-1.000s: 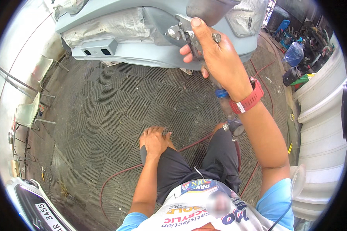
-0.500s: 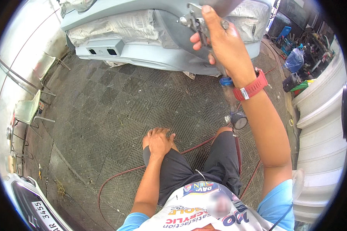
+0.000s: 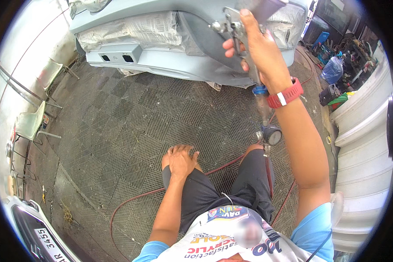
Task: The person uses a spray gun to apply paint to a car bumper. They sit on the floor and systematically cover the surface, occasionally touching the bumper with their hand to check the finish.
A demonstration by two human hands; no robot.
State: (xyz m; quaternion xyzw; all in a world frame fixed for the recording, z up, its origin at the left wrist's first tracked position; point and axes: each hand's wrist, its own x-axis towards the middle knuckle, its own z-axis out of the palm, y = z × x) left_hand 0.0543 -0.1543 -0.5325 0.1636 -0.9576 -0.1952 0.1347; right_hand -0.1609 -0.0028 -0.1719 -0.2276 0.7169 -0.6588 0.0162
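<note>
My right hand (image 3: pixel 262 50) is wrapped round the grip of a paint spray gun (image 3: pixel 244 48), raised in front of a car body. A grey cup (image 3: pixel 263 9) sits on top of the gun, partly cut off by the upper edge. Below the grip hang a blue-collared fitting (image 3: pixel 260 90) and a round pressure gauge (image 3: pixel 273 136). The grey-blue car body (image 3: pixel 170 67) has its window areas masked with newspaper (image 3: pixel 135 32). My left hand (image 3: pixel 181 160) rests on my left knee, fingers laid over it and holding nothing.
A red air hose (image 3: pixel 137 195) loops over the ribbed floor mat (image 3: pixel 118 131) and between my legs. Pale green chairs (image 3: pixel 32 121) line the left wall. A vehicle front (image 3: pixel 35 227) shows lower left. Bags and tools (image 3: pixel 334 67) are piled at right beside corrugated sheeting (image 3: pixel 358 157).
My right hand has shifted slightly right and down with the spray gun, and the cup shows more. My left hand has stayed on the knee.
</note>
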